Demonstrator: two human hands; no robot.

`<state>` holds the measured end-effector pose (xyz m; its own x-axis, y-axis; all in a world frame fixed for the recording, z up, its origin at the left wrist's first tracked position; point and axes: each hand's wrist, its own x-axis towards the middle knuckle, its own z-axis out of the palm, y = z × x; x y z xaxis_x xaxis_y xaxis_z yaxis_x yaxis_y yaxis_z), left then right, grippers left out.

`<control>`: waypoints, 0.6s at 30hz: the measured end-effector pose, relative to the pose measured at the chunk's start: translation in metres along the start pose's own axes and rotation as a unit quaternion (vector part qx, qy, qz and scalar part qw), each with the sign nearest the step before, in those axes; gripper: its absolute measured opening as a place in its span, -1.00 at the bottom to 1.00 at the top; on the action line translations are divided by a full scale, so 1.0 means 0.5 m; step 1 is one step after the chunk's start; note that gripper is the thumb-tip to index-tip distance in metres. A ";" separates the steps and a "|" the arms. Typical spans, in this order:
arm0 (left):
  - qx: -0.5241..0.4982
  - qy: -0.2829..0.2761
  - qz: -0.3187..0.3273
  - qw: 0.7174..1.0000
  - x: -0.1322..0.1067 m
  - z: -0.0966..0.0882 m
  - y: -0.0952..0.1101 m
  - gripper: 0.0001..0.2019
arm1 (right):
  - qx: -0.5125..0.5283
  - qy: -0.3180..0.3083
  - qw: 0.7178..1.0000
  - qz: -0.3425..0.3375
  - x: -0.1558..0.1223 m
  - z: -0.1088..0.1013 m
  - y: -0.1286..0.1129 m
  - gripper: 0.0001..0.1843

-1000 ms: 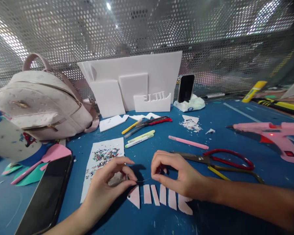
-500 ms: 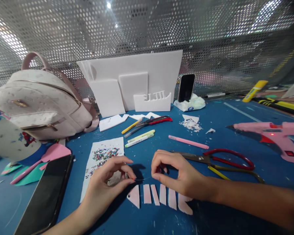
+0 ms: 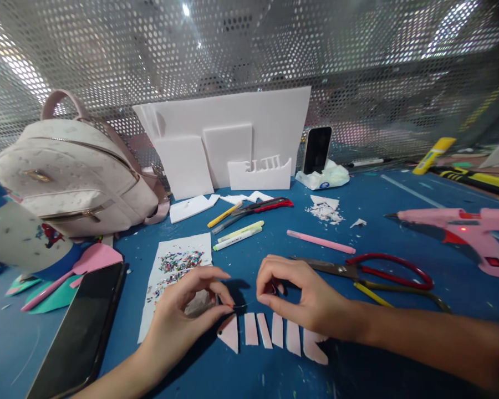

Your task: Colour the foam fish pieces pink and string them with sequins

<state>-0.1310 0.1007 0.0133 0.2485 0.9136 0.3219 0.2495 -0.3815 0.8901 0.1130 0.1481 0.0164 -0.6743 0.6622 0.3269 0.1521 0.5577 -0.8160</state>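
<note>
My left hand (image 3: 191, 305) is closed in a pinch, thumb and fingertips meeting on a thin pale strand (image 3: 242, 305). A tiny orange-red spot shows at those fingertips, too small to name. The strand runs toward my right hand (image 3: 293, 291), whose thumb and fingers are also pinched together at its other end. Just below both hands lie several pink foam pieces in a row: a triangular piece (image 3: 229, 334) with a dark dot at the left, strips (image 3: 251, 329) in the middle, and a tail-shaped piece (image 3: 314, 348) at the right, partly hidden by my right hand.
Beside my left hand are a paper (image 3: 149, 310) with scattered shiny bits and a phone (image 3: 79, 332). Scissors (image 3: 345, 270) lie behind my right wrist, with a pink glue gun (image 3: 469, 230) farther right. Markers (image 3: 239, 235), a cutter (image 3: 258, 208), white foam boards (image 3: 274, 122) and a backpack (image 3: 75, 177) stand or lie behind.
Both hands stay almost in place, still pinched. My left fingertips have shifted very slightly to the right, toward my right hand. The pink pieces have not moved.
</note>
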 end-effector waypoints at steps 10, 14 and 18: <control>0.020 -0.022 -0.051 0.998 -0.008 0.033 0.022 -0.83 | -0.033 -0.022 0.998 -0.050 0.004 0.009 0.005 -0.92; -0.006 -0.043 -0.102 0.994 -0.011 0.052 0.031 -0.81 | -0.032 -0.048 0.993 -0.100 0.006 0.011 0.008 -0.93; -0.012 -0.056 -0.129 0.990 -0.015 0.064 0.031 -0.76 | -0.034 -0.067 0.989 -0.124 0.007 0.012 0.009 -0.97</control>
<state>-0.0990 0.0835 0.0143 0.2815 0.9584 0.0466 0.2965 -0.1330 0.9457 0.1073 0.1498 0.0112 -0.7864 0.4303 0.4432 0.0148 0.7305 -0.6828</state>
